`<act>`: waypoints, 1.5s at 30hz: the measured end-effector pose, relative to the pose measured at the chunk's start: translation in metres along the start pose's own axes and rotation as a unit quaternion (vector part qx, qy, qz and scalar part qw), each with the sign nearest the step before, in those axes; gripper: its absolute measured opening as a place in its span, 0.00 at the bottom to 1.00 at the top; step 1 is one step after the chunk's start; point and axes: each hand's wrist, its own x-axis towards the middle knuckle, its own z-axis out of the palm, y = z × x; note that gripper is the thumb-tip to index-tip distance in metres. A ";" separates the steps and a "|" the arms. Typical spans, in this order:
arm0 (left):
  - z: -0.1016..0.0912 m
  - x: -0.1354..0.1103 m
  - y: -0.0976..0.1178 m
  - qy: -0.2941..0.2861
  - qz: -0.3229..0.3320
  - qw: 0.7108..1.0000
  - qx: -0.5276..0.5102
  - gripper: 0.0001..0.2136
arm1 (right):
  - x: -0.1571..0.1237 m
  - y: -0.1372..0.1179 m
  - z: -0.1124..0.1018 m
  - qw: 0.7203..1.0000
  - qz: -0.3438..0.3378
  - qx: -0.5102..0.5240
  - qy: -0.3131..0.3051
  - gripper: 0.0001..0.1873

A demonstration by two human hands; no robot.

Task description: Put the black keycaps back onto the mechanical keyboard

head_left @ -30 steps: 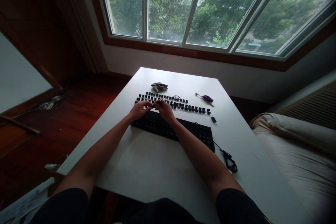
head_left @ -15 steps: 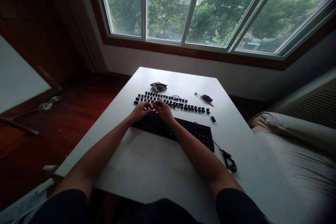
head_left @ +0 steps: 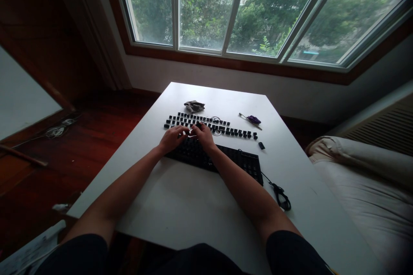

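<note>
A black keyboard (head_left: 237, 159) lies on the white table beneath my hands. My right hand (head_left: 204, 136) is above its far left part, with thumb and fingers pinched on a small black piece (head_left: 198, 124) too small to identify for certain. Close on its left, my left hand (head_left: 174, 138) hovers with curled fingers, thumb and forefinger near the right fingertips. Whether it pinches anything is too small to see. Loose black keycaps (head_left: 240, 132) stand in rows just beyond the keyboard, partly hidden behind my hands.
A crumpled grey cloth (head_left: 194, 106) lies behind the keycap rows. To the right are a purple-and-white brush-like item (head_left: 253, 119) and a single larger black keycap (head_left: 261, 145). The coiled cable (head_left: 284, 200) rests right of the keyboard. A pale sofa (head_left: 348, 172) stands beyond the table's right edge.
My right hand has shifted slightly right with the small black piece, now held more upright. My left hand's fingers have separated a little from it. The keyboard and keycap rows look unchanged.
</note>
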 end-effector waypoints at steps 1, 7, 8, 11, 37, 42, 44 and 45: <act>0.000 0.000 0.001 -0.002 0.011 1.000 0.018 0.11 | 0.000 0.000 0.000 1.000 0.008 0.013 0.001 0.15; 0.001 0.000 -0.002 0.022 0.082 0.993 0.085 0.10 | -0.001 -0.002 0.005 0.995 0.051 0.079 0.019 0.13; 0.002 0.000 -0.002 0.026 0.092 0.991 0.096 0.09 | -0.001 -0.002 0.005 0.994 0.062 0.088 0.021 0.12; 0.003 -0.002 -0.002 0.032 0.113 0.985 0.125 0.08 | -0.001 -0.003 0.005 0.990 0.085 0.113 0.022 0.10; -0.015 0.016 -0.043 0.024 -0.086 0.972 0.218 0.09 | 0.010 -0.006 -0.018 0.988 0.102 0.096 0.065 0.08; -0.014 0.033 -0.060 -0.025 -0.094 0.951 0.294 0.10 | 0.010 -0.006 -0.019 0.989 0.098 0.091 0.056 0.09; -0.011 0.039 -0.064 -0.044 -0.091 0.945 0.310 0.10 | 0.010 -0.006 -0.020 0.989 0.100 0.091 0.054 0.10; -0.010 0.041 -0.065 -0.054 -0.090 0.943 0.315 0.10 | 0.010 -0.006 -0.021 0.989 0.101 0.092 0.054 0.10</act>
